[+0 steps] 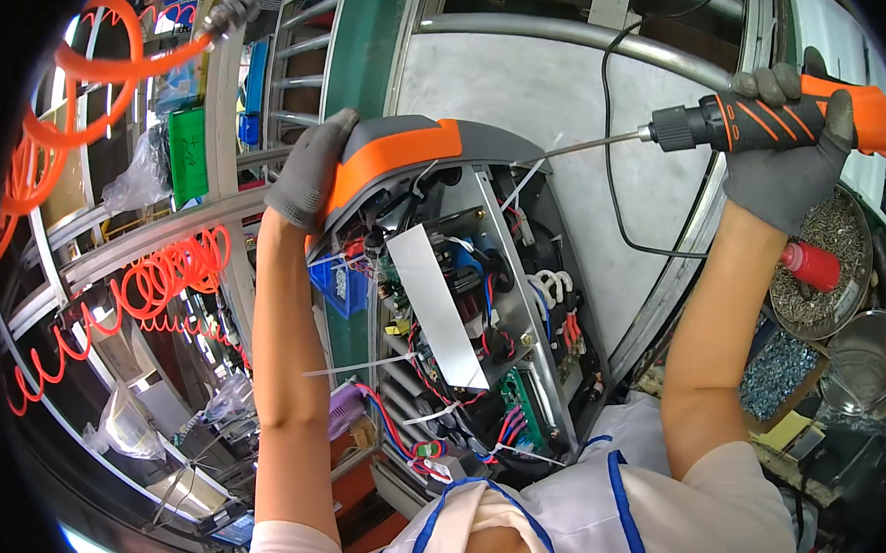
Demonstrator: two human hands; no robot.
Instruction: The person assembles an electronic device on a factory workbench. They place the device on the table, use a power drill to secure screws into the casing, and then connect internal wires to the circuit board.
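My left hand (306,174), in a grey glove, is closed round the left end of an orange and grey cover (394,156). This cover sits on the far end of an opened machine (503,270) full of wires, boards and metal plates. A flat white strip (437,301) lies lengthwise over its inside. My gloved right hand (778,184) grips an orange and black electric screwdriver (742,124) held nearly level. Its long bit points left, and the tip is by the cover's right edge; whether it touches a screw cannot be made out.
A black cable (610,155) loops over the pale metal work surface (534,76). At right stand a bowl of screws (813,296), a red-capped item (812,266) and a metal dish (864,359). Orange coiled hoses (172,277) hang at left. A blue bin (340,289) sits beside the machine.
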